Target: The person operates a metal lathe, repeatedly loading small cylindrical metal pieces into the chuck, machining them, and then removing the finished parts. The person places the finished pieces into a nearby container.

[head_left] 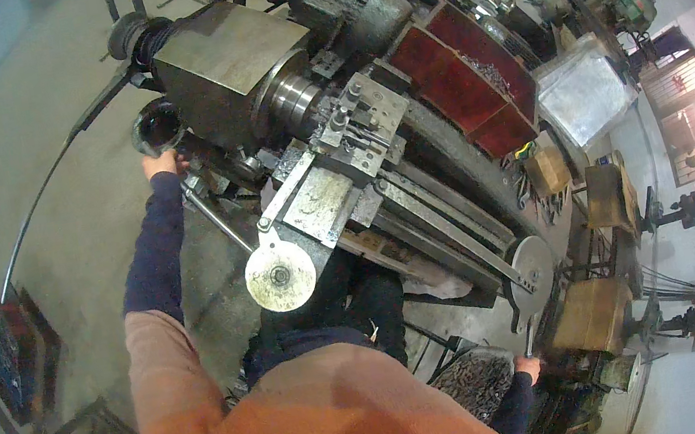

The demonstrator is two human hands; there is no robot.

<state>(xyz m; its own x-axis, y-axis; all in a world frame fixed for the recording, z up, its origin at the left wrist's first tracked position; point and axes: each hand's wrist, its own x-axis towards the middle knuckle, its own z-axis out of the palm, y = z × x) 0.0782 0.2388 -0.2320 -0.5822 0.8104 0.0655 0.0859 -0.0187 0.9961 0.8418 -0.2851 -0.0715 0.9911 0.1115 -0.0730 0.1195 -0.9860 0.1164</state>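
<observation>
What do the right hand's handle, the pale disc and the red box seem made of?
Handle, gripped by the right hand: probably bare steel, given its silvery shine.
Pale disc: likely metal, dull, its face darkly blotched; which metal is unclear.
Red box: perhaps painted sheet metal, judging by thin flat panels and dark red colour; wood or plastic can't be ruled out.

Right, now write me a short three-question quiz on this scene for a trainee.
1. Multiple choice: which hand is at the round, dark open-ended part?
a) left
b) right
c) both

2. True or false: the large box behind the lathe is bright blue.

3. Fill in the blank: the right hand is on the ______ that sticks out below the grey wheel.

Key:
1. a, the left hand
2. False; the large box is dark red
3. handle
</observation>
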